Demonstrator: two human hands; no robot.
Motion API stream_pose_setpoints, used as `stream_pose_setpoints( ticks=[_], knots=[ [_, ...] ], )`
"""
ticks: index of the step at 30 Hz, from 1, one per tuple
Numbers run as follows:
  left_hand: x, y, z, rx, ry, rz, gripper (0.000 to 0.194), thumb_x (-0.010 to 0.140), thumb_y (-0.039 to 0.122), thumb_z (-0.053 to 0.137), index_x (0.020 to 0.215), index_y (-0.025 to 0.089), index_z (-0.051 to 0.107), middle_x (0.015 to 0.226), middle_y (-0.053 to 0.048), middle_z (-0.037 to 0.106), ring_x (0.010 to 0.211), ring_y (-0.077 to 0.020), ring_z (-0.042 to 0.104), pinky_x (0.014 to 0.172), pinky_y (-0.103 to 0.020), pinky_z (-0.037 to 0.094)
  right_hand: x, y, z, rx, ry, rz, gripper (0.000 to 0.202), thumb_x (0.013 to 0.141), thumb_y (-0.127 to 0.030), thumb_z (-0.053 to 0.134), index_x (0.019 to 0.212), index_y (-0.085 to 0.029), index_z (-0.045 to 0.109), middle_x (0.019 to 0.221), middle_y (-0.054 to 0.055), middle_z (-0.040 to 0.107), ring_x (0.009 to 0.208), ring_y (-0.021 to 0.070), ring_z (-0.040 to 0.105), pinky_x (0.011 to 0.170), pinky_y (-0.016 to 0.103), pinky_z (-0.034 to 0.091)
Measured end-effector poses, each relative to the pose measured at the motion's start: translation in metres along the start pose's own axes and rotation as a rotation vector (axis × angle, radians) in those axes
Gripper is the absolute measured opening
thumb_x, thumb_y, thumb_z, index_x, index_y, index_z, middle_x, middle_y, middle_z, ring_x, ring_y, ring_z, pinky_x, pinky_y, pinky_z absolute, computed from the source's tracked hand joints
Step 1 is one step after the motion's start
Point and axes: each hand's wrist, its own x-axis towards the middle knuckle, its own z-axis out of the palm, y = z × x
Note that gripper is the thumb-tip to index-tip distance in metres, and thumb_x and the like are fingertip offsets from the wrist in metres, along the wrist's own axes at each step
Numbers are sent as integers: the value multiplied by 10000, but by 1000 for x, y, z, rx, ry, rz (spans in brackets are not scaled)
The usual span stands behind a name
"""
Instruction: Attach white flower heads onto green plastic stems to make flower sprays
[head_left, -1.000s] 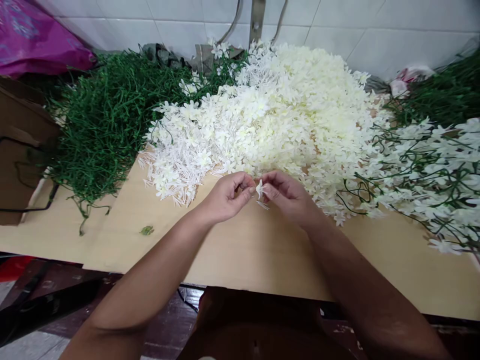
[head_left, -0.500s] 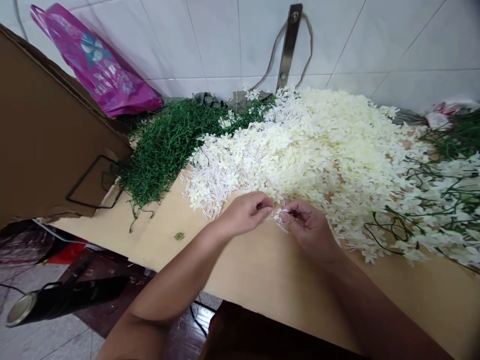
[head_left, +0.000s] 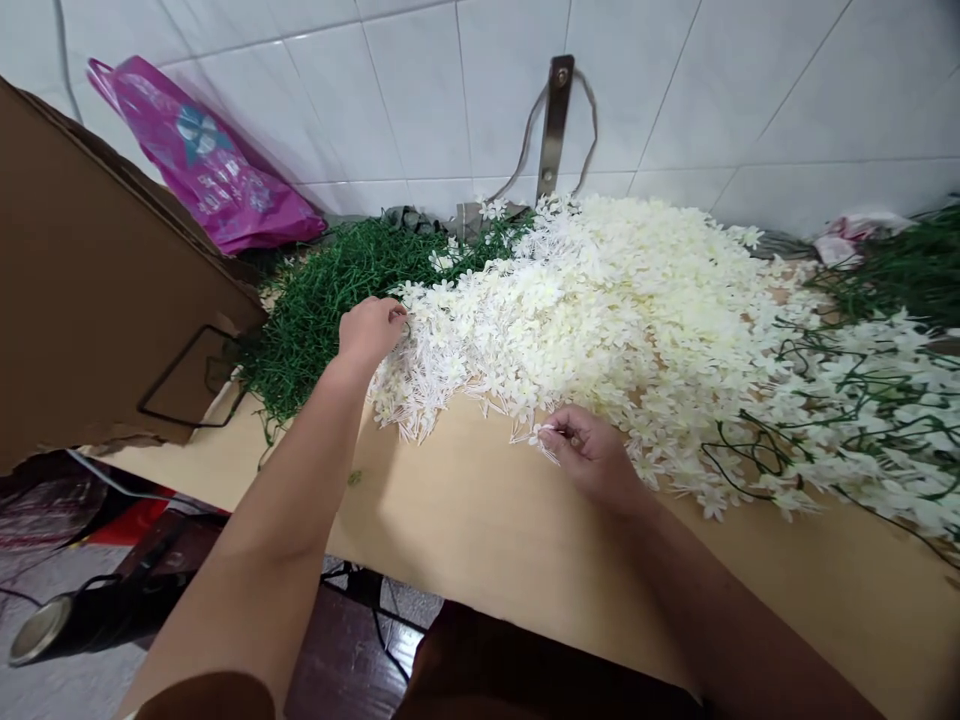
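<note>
A large heap of white and pale yellow artificial flowers [head_left: 592, 300] covers the middle of the wooden table [head_left: 450, 500]. To its left lies a pile of green plastic stems [head_left: 322, 290]. My left hand [head_left: 373, 330] is at the border between the stems and the flowers, its fingers pinched together; what they hold, if anything, is too small to make out. Near the front edge of the heap, my right hand [head_left: 585, 450] pinches a small white flower [head_left: 541, 436] with thin white stalks. On the right, flowers with green stems [head_left: 847, 410] lie spread out.
A cardboard box [head_left: 97, 290] stands at the left, with a purple plastic bag [head_left: 217, 180] behind it. A metal bracket [head_left: 555, 125] with a cord leans against the tiled wall. A small green scrap [head_left: 355, 479] lies on the table near my left forearm.
My left hand has moved away from my right hand, left and up to the edge of the green stems. My right hand stays near the same place with the white flower. The view has shifted slightly.
</note>
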Motion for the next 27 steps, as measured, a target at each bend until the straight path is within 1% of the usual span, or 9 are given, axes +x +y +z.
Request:
stream_pose_setpoints(
  ticks=[3,8,12,14,16,18,20,23,27],
  knots=[
    [5,2,-7,-9,29,2,80,777,192,599,747,194,674,750,-71,645,794,-262,601,736,-334,411,0,0,-2,-5,19,-25,118,794,-256,569,696,-192,552,623,2,560,577,124,497,536,252,396],
    [9,2,-29,-337,247,-43,62,807,209,599,776,159,619,730,-28,627,694,-161,540,680,-284,406,0,0,-1,60,-7,2,111,785,-267,579,707,-193,551,625,0,552,581,125,494,537,254,399],
    [10,12,-25,-470,284,-43,54,864,194,508,825,168,533,805,-21,664,701,-118,587,658,-238,434,0,1,1,139,-32,62,133,779,-299,589,716,-189,547,626,-6,526,576,114,468,527,245,386],
    [10,21,-16,-632,252,-82,59,860,157,464,811,189,473,823,-28,681,614,-101,587,575,-226,420,0,1,1,172,-31,90,143,768,-309,601,714,-189,544,624,-8,522,579,111,463,529,241,380],
    [10,31,-7,-788,221,-137,106,844,125,443,775,204,424,740,-12,665,492,-79,505,487,-217,358,1,1,1,204,-29,110,154,756,-318,611,707,-190,541,613,-13,516,574,108,455,528,239,372],
    [9,42,0,-874,194,-180,138,825,100,442,753,211,404,626,21,607,425,-67,411,442,-207,302,2,1,0,231,-26,121,162,746,-324,618,701,-189,541,604,-18,512,568,106,451,529,239,371],
    [5,53,4,-924,165,-205,153,810,80,456,750,211,406,565,50,544,416,-62,380,431,-191,290,2,0,-1,254,-25,128,161,745,-324,621,705,-188,544,604,-20,516,566,104,454,533,239,377],
    [-2,67,7,-994,90,-208,146,819,58,463,779,196,438,573,57,530,426,-51,407,433,-174,313,3,-2,-2,285,-31,127,156,753,-312,617,705,-185,540,597,-25,516,554,98,450,525,233,374],
    [-6,79,8,-1001,-65,-186,154,877,55,420,865,148,542,670,-2,627,477,-62,519,461,-189,388,3,-4,-3,293,-26,107,161,753,-309,629,703,-183,540,595,-25,530,551,96,460,525,232,383]
  ],
)
